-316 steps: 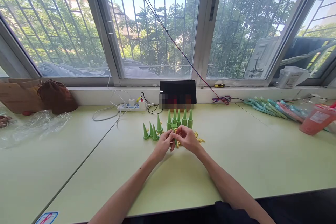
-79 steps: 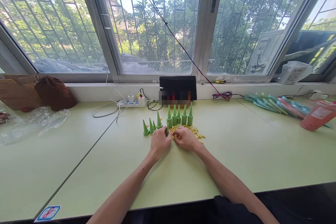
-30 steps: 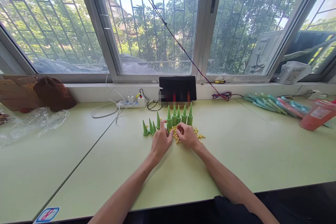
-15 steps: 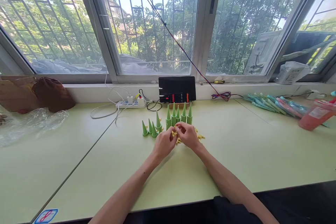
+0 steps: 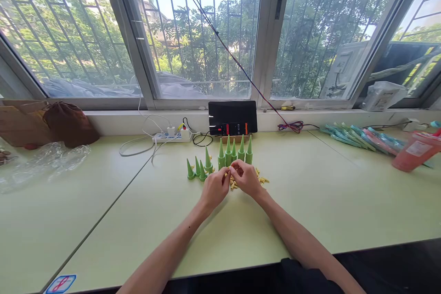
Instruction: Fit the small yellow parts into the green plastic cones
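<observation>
My left hand (image 5: 214,188) and my right hand (image 5: 248,179) meet over the middle of the table, fingertips pinched together. Between them is a small yellow piece (image 5: 229,168), mostly covered by the fingers, so its exact shape is hard to make out. Below and to the right lie several more small yellow plastic pieces (image 5: 263,180), loose in a pile. Just behind my hands stands a row of tall green cones on cylindrical bases (image 5: 248,152). Shorter green cones (image 5: 190,171) stand left of my left hand, some with yellow bits beside them.
A black tablet (image 5: 232,112) leans at the back, with a phone-like screen showing digits before it. A power strip (image 5: 172,137) with cables lies to its left. A red drink cup (image 5: 415,150) and plastic-wrapped strips (image 5: 347,135) are at right; a brown bag (image 5: 70,124) is at left.
My fingertips have shifted slightly around the small yellow piece, and my left fingers are drawn a little closer together. The cones and the pile stay in place.
</observation>
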Demonstrator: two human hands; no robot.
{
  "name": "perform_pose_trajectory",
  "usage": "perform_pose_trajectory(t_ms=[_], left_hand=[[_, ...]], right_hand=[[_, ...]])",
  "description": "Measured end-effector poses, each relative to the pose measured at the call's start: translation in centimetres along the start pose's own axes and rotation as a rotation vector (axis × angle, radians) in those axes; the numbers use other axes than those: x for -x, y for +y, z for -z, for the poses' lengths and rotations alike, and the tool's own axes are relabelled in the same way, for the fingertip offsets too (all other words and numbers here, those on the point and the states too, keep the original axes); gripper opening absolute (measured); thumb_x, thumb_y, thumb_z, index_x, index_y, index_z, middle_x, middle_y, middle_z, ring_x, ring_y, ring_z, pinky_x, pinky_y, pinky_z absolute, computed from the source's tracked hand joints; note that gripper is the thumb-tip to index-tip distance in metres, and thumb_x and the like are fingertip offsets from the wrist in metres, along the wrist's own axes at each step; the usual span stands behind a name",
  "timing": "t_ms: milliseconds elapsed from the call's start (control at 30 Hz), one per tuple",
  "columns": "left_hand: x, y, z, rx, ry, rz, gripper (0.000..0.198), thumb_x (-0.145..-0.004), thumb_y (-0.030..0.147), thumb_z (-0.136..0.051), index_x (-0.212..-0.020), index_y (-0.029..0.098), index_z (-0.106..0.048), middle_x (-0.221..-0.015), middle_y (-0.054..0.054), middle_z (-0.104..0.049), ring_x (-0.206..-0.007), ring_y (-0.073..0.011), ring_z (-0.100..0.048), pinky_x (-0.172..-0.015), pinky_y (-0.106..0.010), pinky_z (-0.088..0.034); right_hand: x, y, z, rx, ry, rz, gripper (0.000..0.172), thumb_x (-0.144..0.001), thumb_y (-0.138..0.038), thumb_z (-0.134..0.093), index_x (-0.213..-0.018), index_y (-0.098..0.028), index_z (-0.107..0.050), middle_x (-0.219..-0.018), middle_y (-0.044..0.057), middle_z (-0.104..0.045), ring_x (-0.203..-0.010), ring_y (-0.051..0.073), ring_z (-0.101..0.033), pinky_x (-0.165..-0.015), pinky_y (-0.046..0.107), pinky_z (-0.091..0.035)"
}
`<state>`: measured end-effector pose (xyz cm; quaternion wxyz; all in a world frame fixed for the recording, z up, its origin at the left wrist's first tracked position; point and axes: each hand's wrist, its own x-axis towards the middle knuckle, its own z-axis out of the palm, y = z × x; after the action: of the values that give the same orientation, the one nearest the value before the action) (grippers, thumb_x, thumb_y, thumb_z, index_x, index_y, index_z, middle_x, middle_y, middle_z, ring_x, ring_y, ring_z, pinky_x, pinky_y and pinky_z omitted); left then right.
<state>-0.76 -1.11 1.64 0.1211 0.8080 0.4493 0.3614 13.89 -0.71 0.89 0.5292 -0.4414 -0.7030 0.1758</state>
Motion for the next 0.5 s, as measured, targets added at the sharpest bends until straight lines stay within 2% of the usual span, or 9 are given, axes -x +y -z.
perform_pose_trajectory(t_ms=[300,500], left_hand=[[0.04,-0.20,-0.12,-0.017,0.022,0.015,0.027,-0.095,0.027,-0.037,-0.076,0.020,-0.055,-0.060,0.001,-0.057,-0.049,-0.0115,-0.045,-0.054,-0.023,-0.027],[-0.02,-0.30,-0.19,-0.008,0.025,0.019,0.028,-0.095,0.027,-0.037,-0.075,0.020,-0.055,-0.060,0.000,-0.057,-0.049,-0.0118,-0.046,-0.054,-0.024,-0.027]], right_hand=[[-0.01,0.14,-0.10,0.001,0.003,0.031,0.020,-0.092,-0.031,-0.048,-0.091,-0.018,-0.063,-0.082,0.004,-0.065,-0.061,0.013,-0.054,-0.056,0.024,-0.041],[0.00,0.12,-0.12,0.013,-0.005,0.050,0.021,-0.093,-0.029,-0.047,-0.084,-0.018,-0.062,-0.076,0.002,-0.063,-0.061,0.013,-0.051,-0.056,0.024,-0.039]])
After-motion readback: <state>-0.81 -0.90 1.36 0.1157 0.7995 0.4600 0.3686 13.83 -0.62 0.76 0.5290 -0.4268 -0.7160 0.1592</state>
